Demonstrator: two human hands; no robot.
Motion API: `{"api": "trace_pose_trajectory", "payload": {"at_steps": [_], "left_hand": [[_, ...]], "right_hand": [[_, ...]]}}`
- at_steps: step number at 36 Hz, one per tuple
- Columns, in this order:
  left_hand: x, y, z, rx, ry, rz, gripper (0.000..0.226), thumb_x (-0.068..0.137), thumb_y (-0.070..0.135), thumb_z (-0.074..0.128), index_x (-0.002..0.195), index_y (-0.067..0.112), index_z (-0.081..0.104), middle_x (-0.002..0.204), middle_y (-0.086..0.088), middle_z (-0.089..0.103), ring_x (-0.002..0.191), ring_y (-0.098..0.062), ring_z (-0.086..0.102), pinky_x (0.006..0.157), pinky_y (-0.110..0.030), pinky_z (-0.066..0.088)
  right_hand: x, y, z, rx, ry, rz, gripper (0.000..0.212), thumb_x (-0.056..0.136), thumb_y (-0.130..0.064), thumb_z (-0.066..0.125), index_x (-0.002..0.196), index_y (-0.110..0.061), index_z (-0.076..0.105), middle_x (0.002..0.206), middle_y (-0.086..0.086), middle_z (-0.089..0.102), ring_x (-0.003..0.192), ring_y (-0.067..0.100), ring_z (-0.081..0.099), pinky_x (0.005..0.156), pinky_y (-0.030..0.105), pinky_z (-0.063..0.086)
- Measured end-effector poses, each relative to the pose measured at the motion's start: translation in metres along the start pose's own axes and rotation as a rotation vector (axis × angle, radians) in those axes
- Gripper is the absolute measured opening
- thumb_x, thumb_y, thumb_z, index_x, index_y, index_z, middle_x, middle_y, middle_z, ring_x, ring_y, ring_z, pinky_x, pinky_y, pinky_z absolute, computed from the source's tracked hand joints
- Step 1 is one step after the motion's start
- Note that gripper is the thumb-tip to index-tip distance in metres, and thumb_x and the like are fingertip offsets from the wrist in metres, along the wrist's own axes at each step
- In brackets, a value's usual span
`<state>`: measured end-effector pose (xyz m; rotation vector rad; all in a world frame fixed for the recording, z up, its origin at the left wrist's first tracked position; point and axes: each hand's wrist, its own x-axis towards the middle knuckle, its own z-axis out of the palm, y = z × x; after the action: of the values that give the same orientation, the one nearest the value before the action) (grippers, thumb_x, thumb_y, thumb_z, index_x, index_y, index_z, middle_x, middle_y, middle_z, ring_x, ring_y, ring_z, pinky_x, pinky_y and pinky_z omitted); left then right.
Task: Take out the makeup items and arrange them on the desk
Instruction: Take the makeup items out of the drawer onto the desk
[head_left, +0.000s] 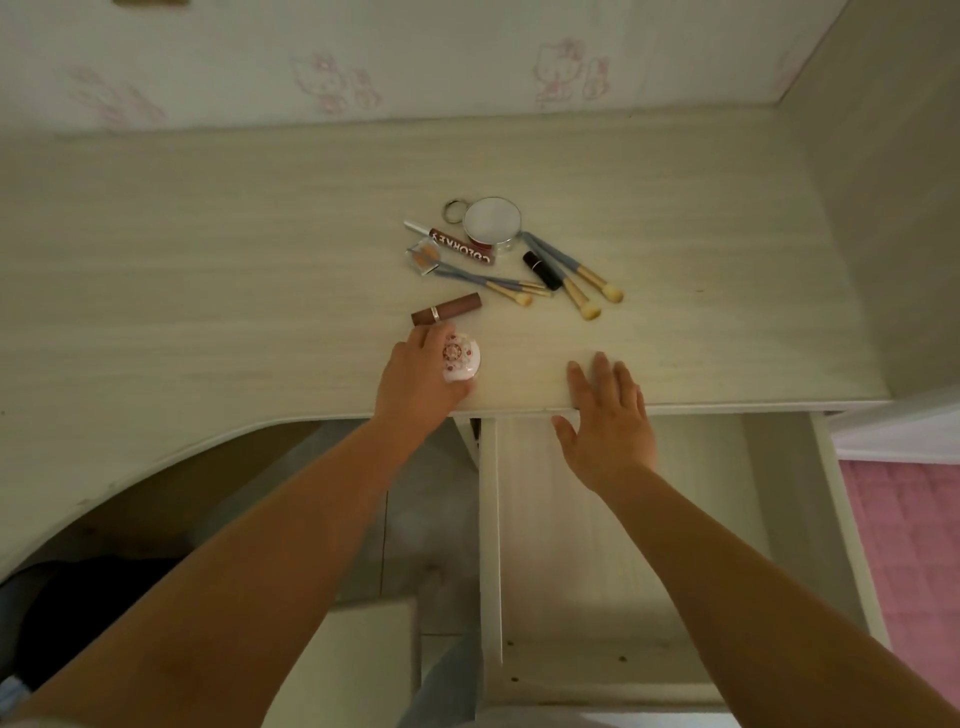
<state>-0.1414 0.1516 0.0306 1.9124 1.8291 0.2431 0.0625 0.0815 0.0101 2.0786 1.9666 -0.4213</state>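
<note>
My left hand (418, 382) grips a small white compact with a red flower pattern (461, 359) on the pale desk (208, 249), near its front edge. Just beyond it lies a brown lipstick tube (447, 308). Farther back are a round mirror (491, 219) with a key ring (454, 210), a brown lip gloss tube (460, 244), a small clear palette (425, 257), a black lipstick (542, 270) and several blue-handled brushes (566, 273). My right hand (608, 415) lies flat with straight fingers over the desk's front edge, above the pulled-out drawer (613, 545).
The white drawer shows no items inside. A side wall (883, 208) bounds the desk on the right, patterned wallpaper (415, 62) at the back. A pink bedcover (909, 545) lies to the right of the drawer. The desk's edge curves inward at the left.
</note>
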Motion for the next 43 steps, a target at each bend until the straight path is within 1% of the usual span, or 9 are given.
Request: {"api": "trace_pose_trajectory", "payload": {"at_steps": [12, 18, 21, 26, 30, 32, 35, 38, 43], "left_hand": [[0.028, 0.007, 0.002, -0.058, 0.076, -0.032, 0.072, 0.075, 0.030, 0.075, 0.139, 0.027, 0.040, 0.137, -0.007, 0.035, 0.121, -0.025, 0.046, 0.095, -0.036, 0.042], [0.021, 0.008, 0.006, -0.009, 0.034, -0.072, 0.086, 0.078, 0.036, 0.071, 0.148, 0.031, 0.020, 0.143, -0.005, 0.028, 0.128, -0.023, 0.035, 0.100, -0.035, 0.039], [0.006, 0.015, 0.006, 0.077, 0.104, -0.060, 0.094, 0.075, 0.044, 0.073, 0.148, 0.027, 0.016, 0.146, -0.005, 0.023, 0.131, -0.025, 0.026, 0.097, -0.037, 0.042], [-0.035, 0.035, 0.014, 0.091, 0.184, 0.058, 0.074, 0.081, 0.038, 0.068, 0.143, 0.018, 0.032, 0.142, -0.010, 0.032, 0.129, -0.028, 0.028, 0.097, -0.038, 0.042], [-0.078, 0.045, 0.032, 0.034, 0.155, 0.202, 0.050, 0.084, 0.025, 0.065, 0.131, 0.015, 0.050, 0.129, -0.007, 0.046, 0.121, -0.026, 0.040, 0.096, -0.038, 0.044], [-0.100, 0.047, 0.044, 0.001, 0.099, 0.223, 0.041, 0.085, 0.022, 0.063, 0.125, 0.014, 0.054, 0.124, -0.005, 0.049, 0.112, -0.023, 0.050, 0.089, -0.036, 0.048], [-0.134, 0.053, 0.064, -0.018, -0.023, 0.183, 0.029, 0.091, 0.024, 0.055, 0.120, 0.020, 0.056, 0.119, 0.003, 0.052, 0.099, -0.012, 0.059, 0.077, -0.027, 0.049], [-0.170, 0.060, 0.087, -0.023, -0.088, 0.168, 0.021, 0.092, 0.022, 0.053, 0.112, 0.021, 0.061, 0.109, 0.005, 0.059, 0.094, -0.009, 0.059, 0.078, -0.025, 0.050], [-0.230, 0.076, 0.123, -0.008, -0.168, 0.132, 0.016, 0.092, 0.022, 0.053, 0.102, 0.021, 0.065, 0.102, 0.004, 0.061, 0.092, -0.012, 0.059, 0.078, -0.026, 0.049]], "right_hand": [[0.000, 0.003, -0.003, 0.032, -0.028, -0.018, 0.069, 0.098, -0.045, 0.027, 0.148, -0.024, -0.016, 0.156, 0.007, -0.022, 0.144, 0.029, -0.017, 0.120, 0.041, -0.001], [0.000, 0.006, -0.008, -0.006, -0.077, -0.037, 0.070, 0.098, -0.046, 0.026, 0.148, -0.023, -0.018, 0.155, 0.008, -0.023, 0.144, 0.030, -0.017, 0.120, 0.041, -0.001], [0.000, 0.009, -0.015, 0.075, -0.088, -0.061, 0.066, 0.098, -0.044, 0.029, 0.150, -0.024, -0.007, 0.157, 0.006, -0.015, 0.145, 0.028, -0.012, 0.120, 0.040, 0.002], [-0.024, 0.020, -0.011, 0.218, 0.121, -0.100, 0.046, 0.097, -0.025, 0.040, 0.142, -0.019, 0.033, 0.148, 0.003, 0.028, 0.138, 0.022, 0.024, 0.113, 0.033, 0.026], [-0.057, 0.029, 0.012, 0.282, 0.337, -0.120, 0.027, 0.079, -0.010, 0.064, 0.105, -0.012, 0.067, 0.098, 0.008, 0.064, 0.093, 0.030, 0.058, 0.076, 0.039, 0.049], [-0.077, 0.036, 0.028, 0.298, 0.361, -0.115, 0.020, 0.073, -0.008, 0.070, 0.093, -0.013, 0.071, 0.084, 0.006, 0.065, 0.080, 0.029, 0.060, 0.066, 0.036, 0.050], [-0.108, 0.049, 0.048, 0.309, 0.278, -0.109, 0.016, 0.084, -0.014, 0.060, 0.096, -0.015, 0.070, 0.092, 0.004, 0.066, 0.090, 0.027, 0.057, 0.076, 0.037, 0.048], [-0.136, 0.069, 0.070, 0.324, 0.181, -0.123, 0.023, 0.092, -0.019, 0.048, 0.105, -0.018, 0.067, 0.103, 0.001, 0.065, 0.101, 0.022, 0.052, 0.086, 0.032, 0.044], [-0.178, 0.105, 0.094, 0.386, 0.111, -0.145, 0.022, 0.091, -0.016, 0.049, 0.102, -0.016, 0.069, 0.099, 0.001, 0.067, 0.098, 0.020, 0.052, 0.082, 0.029, 0.044]]}}
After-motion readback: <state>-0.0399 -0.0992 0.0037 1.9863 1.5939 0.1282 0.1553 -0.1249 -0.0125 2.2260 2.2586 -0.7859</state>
